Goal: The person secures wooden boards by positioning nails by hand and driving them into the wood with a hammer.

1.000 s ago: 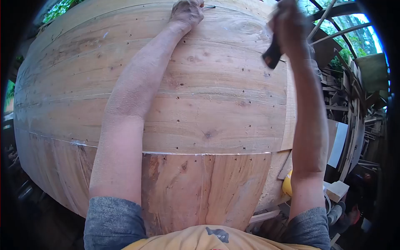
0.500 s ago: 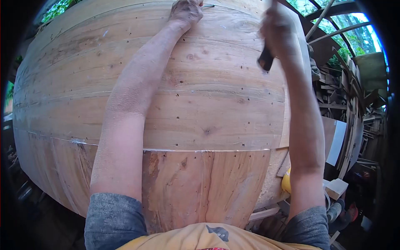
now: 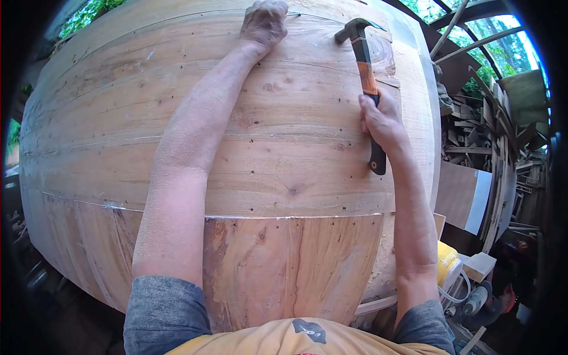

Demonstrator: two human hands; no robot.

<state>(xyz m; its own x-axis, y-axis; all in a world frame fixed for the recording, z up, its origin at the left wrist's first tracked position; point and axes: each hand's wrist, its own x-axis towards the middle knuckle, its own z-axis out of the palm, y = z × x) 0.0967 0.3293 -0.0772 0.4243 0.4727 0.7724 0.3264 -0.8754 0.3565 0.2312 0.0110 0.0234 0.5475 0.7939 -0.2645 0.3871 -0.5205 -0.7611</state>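
A hammer (image 3: 367,77) with a black and orange handle is gripped in my right hand (image 3: 383,118), its claw head up and to the left over the wooden planks (image 3: 296,160). My left hand (image 3: 264,25) is closed near the top of the planked surface, and a thin dark metal piece (image 3: 294,13) sticks out to its right. The far end of that piece is hidden by the fingers. Rows of small dark holes or nail heads dot the planks.
A yellow bucket (image 3: 448,263) stands at the lower right beside a wood block (image 3: 478,266). Scrap timber (image 3: 470,142) is piled along the right. A leaning board (image 3: 455,192) is beyond the surface's right edge. Part of a person (image 3: 506,299) shows at the lower right.
My right hand has come down and toward me from the upper right, bringing the whole hammer into view. My left hand stays closed in nearly the same place.
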